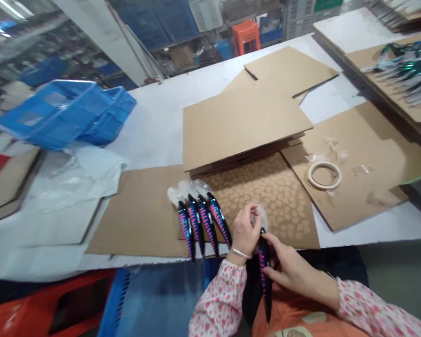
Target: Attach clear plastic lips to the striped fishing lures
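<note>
A black fishing lure (pixel 264 276) with pink stripes and a clear diving lip points down over the table's front edge. My right hand (pixel 287 262) grips its body, thumb and fingers on either side. With closed fingers, my left hand (pixel 246 227) pinches at the clear lip; whether a small part is between the fingertips is hidden. Left of my hands, several matching lures (pixel 199 220) lie side by side, lips pointing away from me. They rest on brown cardboard (pixel 136 210). Beneath my hands is a cardboard sheet marked with pale oval spots (pixel 280 201).
Stacked cardboard (pixel 245 121) stands behind the spotted sheet. A tape roll (pixel 324 175) and clear tape scraps lie on cardboard to the right. Blue crates (pixel 66 112) sit back left beside plastic film (pixel 84 171). More lures (pixel 410 70) rest on a board at far right.
</note>
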Motion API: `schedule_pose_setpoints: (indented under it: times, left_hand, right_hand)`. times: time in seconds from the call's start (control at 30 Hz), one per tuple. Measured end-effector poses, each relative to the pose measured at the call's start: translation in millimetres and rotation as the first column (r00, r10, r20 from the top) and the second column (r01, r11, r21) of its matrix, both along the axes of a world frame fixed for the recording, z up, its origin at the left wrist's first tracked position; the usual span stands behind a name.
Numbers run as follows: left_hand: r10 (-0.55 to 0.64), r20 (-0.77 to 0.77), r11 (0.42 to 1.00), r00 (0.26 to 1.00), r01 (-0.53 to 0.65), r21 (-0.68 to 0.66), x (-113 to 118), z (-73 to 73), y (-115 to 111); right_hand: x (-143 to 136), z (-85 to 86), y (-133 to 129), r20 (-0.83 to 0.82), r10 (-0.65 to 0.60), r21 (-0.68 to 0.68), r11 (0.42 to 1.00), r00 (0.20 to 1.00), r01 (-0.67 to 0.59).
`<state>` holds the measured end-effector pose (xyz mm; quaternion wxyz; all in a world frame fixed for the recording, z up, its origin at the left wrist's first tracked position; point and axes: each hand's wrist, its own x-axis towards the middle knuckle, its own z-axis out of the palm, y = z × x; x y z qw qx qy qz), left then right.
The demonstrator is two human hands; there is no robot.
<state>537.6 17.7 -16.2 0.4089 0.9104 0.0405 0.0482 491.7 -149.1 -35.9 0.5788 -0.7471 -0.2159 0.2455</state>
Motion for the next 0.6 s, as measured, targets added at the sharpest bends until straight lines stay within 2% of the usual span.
schedule_pose_setpoints:
  times: [0.1,0.13,0.2,0.27,0.33,0.37,0.4,0.43,0.47,0.5,0.53,0.57,0.6]
  left_hand:
    - [0.057,0.005,0.988,0.998,-0.055,-0.143,-22.5,10.3,-1.3]
    - [0.046,-0.028,0.972,0.999,-0.051,-0.227,-32.5,14.3,-0.5]
    - [-0.06,-0.12,0.922,0.991,0.009,-0.388,-53.2,21.0,2.2]
    - [-0.115,-0.171,0.894,0.979,0.026,-0.448,-71.1,25.1,6.9]
    - [-0.007,-0.162,0.919,0.987,-0.057,-0.391,-83.6,27.4,17.4]
    - [0.089,-0.145,0.928,0.985,-0.135,-0.348,-87.7,28.7,26.5]
    - [0.19,-0.128,0.924,0.973,-0.222,-0.311,-90.7,30.4,38.9]
    - [0.287,-0.111,0.909,0.951,-0.307,-0.281,-92.7,32.5,55.0]
    - [0.39,-0.092,0.883,0.916,-0.401,-0.246,-93.8,34.6,74.8]
    - [0.504,-0.064,0.841,0.862,-0.506,-0.19,-94.1,36.2,97.9]
    - [0.596,-0.031,0.792,0.802,-0.594,-0.139,-93.5,36.6,123.1]
    - [0.635,-0.014,0.768,0.772,-0.633,-0.098,-92.1,35.3,149.4]
    - [0.661,0.004,0.749,0.75,-0.661,-0.046,-89.9,31.8,175.1]
  right_hand:
    - [-10.7,-2.3,0.8,-0.206,-0.049,0.137,0.987,0.977,0.079]
    - [-8.1,-0.7,3.5,-0.245,-0.053,0.181,0.979,0.968,0.099]
    - [2.7,8.3,12.4,-0.222,-0.048,0.232,0.967,0.974,0.101]
    - [18.2,24.3,23.8,-0.044,0.013,0.21,0.978,0.999,-0.004]
    - [40.3,43.1,33.2,0.223,0.106,0.108,0.985,0.969,-0.132]
    - [55.8,52.0,35.5,0.344,0.11,0.056,0.989,0.932,-0.138]
    - [75.2,59.8,35.1,0.442,0.064,0.029,0.996,0.895,-0.085]
    - [98.6,66.2,31.5,0.516,-0.041,0.03,0.999,0.856,0.03]
    - [125.5,71.2,24.3,0.561,-0.198,0.058,0.978,0.804,0.201]
    - [155.0,74.9,13.4,0.582,-0.342,0.085,0.928,0.738,0.363]
    - [185.4,77.5,-0.5,0.594,-0.463,0.089,0.851,0.658,0.517]
    - [214.9,79.1,-16.5,0.611,-0.552,0.08,0.757,0.567,0.649]
    - [242.0,80.0,-33.2,0.607,-0.595,0.042,0.686,0.527,0.726]
